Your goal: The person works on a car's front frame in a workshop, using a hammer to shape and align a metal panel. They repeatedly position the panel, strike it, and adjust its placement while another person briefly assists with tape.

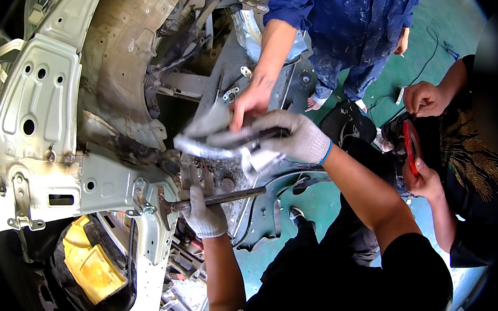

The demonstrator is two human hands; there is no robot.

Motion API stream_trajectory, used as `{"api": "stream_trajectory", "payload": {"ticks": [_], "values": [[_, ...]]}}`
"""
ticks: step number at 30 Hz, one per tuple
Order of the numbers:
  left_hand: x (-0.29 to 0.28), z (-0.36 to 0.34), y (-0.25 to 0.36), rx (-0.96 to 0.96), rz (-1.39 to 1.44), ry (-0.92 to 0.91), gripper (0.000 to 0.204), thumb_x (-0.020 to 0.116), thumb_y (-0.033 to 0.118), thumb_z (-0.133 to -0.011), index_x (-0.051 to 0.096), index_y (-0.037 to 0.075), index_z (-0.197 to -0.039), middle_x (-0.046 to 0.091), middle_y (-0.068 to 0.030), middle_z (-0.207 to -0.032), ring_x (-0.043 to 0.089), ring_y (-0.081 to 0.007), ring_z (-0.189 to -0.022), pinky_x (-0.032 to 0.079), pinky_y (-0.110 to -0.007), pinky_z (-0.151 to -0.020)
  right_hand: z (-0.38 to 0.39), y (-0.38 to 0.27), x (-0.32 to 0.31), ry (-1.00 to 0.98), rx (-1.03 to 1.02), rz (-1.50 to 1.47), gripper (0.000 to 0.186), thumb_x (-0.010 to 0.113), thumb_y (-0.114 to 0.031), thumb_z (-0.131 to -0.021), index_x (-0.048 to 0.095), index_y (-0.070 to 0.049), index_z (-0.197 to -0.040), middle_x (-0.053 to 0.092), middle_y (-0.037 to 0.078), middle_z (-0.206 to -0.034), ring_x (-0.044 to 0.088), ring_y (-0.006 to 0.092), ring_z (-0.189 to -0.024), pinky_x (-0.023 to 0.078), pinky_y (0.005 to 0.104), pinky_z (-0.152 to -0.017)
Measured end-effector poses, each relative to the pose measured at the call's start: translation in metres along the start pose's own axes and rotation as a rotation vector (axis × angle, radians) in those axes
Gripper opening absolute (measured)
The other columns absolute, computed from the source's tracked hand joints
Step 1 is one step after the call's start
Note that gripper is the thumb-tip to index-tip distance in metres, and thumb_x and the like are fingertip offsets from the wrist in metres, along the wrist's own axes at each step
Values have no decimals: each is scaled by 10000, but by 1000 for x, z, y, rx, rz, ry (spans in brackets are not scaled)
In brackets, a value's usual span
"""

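- Car body (20, 167): its right-hand edge sits beside the left end of the metal bar (240, 196); contact is hidden. Best keep that bar steady and clear of the edge.
- Silver tool (227, 140), blurred: it sits above the bar, over the grey surface (227, 60), between the right hand (302, 137) and a co-worker's hand (253, 102). With two people at it, a firm hold and an agreed release seem wise.
- Right hand: gloved, fingers closed around the tool's right end.
- Left hand (204, 217): gloved, wrapped around the bar, below the tool.
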State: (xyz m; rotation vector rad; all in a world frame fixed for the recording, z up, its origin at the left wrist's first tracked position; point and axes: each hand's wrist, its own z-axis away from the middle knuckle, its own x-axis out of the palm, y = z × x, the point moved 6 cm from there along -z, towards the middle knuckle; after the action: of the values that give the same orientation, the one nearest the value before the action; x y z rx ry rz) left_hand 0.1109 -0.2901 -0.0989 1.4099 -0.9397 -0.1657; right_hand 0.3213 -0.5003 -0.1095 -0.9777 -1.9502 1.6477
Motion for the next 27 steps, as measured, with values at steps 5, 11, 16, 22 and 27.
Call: {"api": "stream_trajectory", "payload": {"ticks": [5, 11, 16, 22, 27], "values": [[-31, 15, -24, -265, -132, 60, 565, 600, 396, -1088, 534, 53, -1532, 605, -68, -1503, 591, -203, -1342, 448, -447, -1140, -4, 16, -30, 492, 121, -541, 773, 718, -274, -1016, 331, -41, -1642, 595, 151, -1474, 692, 223, -1140, 580, 330, -913], [-46, 37, -48, -367, -80, 90, 446, 605, 530, -1067, 675, 92, -1105, 722, -129, -1295, 699, -262, -1104, 550, -403, -962, -2, 46, -18, 384, 422, -550, 462, 729, -303, -996, 605, -62, -1371, 718, 84, -1112, 719, 165, -937, 593, 329, -796], [-32, 28, -60, -321, -68, 37, 606, 499, 680, -1051, 512, 110, -844, 696, -196, -1252, 650, -330, -1127, 496, -486, -1052, 16, 41, 70, -371, 263, 214, 541, 706, -424, -971, 616, -53, -1355, 750, 147, -1186, 740, 299, -1026, 582, 409, -923], [-2, 19, -60, -258, -114, -70, 530, 506, 617, -1081, 591, 125, -903, 688, -189, -1286, 631, -290, -1151, 496, -453, -1024, 54, 31, 131, -669, 307, 233, 483, 696, -403, -885, 668, -43, -1206, 739, 241, -1091, 692, 441, -1047, 535, 508, -935], [-10, 13, -49, -193, -722, -323, 250, 648, 102, -1026, 670, -5, -1251, 699, -113, -1225, 652, -189, -1089, 510, -336, -999, 38, 41, 115, -510, 405, 253, 422, 596, -320, -906, 698, -33, -1198, 738, 265, -1122, 699, 442, -1082, 538, 507, -968]]}}
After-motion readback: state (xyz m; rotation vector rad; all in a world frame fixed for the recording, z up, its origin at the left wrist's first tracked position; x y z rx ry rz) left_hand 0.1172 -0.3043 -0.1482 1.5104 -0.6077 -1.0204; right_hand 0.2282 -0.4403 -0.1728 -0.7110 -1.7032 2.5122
